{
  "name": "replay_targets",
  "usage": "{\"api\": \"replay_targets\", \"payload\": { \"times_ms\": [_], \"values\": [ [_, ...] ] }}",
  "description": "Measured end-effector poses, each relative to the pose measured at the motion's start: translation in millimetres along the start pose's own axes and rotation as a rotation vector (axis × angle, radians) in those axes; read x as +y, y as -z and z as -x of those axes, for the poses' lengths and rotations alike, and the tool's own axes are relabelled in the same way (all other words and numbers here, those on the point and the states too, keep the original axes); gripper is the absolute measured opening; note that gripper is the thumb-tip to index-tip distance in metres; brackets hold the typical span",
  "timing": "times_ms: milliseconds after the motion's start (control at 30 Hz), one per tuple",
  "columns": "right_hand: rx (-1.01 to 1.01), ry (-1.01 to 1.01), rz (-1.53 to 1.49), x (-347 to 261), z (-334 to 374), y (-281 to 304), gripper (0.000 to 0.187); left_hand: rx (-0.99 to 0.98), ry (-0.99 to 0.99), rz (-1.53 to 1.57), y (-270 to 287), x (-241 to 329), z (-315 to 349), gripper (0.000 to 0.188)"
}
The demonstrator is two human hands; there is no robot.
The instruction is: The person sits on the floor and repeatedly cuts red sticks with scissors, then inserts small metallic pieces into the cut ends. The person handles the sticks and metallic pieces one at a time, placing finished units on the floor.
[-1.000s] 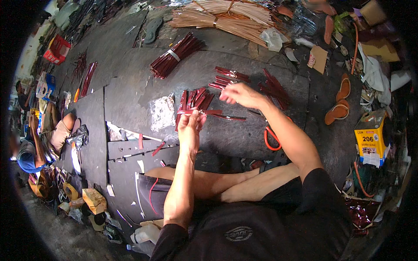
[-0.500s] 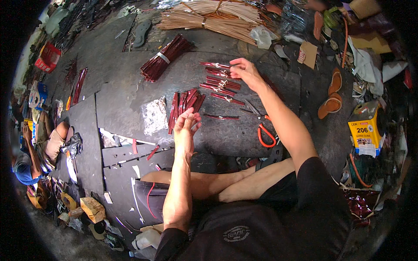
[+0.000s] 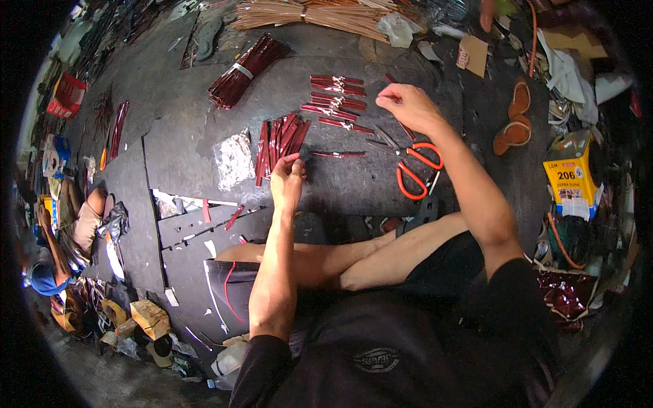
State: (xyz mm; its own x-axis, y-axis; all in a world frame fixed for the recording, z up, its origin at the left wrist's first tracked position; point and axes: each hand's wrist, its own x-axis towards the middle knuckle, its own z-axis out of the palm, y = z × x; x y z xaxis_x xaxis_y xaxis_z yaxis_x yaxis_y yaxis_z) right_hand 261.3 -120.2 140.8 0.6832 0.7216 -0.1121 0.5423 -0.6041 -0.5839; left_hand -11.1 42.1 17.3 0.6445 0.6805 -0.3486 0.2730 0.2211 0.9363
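Observation:
Several dark red shiny strips lie in a loose pile on the floor. At their lower right ends is my left hand, its fingers bent together; what they grip, if anything, is hidden. My right hand is closed in a pinch, right of a row of red strip bundles with silver ties at their middles. Nothing shows between its fingertips. A dark red strip passes beneath this hand. Orange-handled scissors lie opened below it. Between pile and scissors rests a single red strip.
A banded bundle of dark red strips lies beyond the pile. Clear plastic sits left of it. Pale sticks are at the back. Sandals and a yellow box stand right. Another person sits far left.
My right hand has left the top bundle in the row and moved right. My left hand has come to the lower ends of the piled strips. The whole view has shifted slightly.

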Motion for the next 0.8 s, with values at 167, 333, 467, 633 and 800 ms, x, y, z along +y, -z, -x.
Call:
{"api": "replay_targets", "payload": {
  "times_ms": [167,333,467,633,800],
  "values": [
    [0.124,-0.114,-0.129,-28.8,91.5,31.3,0.034,0.142,-0.158,-0.435,-5.9,4.3,-6.1,0.03],
    [0.22,-0.381,-0.012,29.8,116.7,0.0,0.027,0.085,-0.235,-0.517,-6.5,7.1,-4.6,0.025],
    [0.278,-0.382,0.06,47.7,82.8,-20.3,0.023,0.04,-0.028,-0.313,15.4,3.7,12.0,0.026],
    [0.443,-0.379,0.111,79.8,59.7,-47.2,0.017,-0.037,-0.131,-0.66,33.0,53.4,15.8,0.026],
    [0.616,-0.249,0.292,88.8,51.2,-49.1,0.02,0.046,-0.294,-0.677,35.1,38.5,2.0,0.022]
  ]
}}
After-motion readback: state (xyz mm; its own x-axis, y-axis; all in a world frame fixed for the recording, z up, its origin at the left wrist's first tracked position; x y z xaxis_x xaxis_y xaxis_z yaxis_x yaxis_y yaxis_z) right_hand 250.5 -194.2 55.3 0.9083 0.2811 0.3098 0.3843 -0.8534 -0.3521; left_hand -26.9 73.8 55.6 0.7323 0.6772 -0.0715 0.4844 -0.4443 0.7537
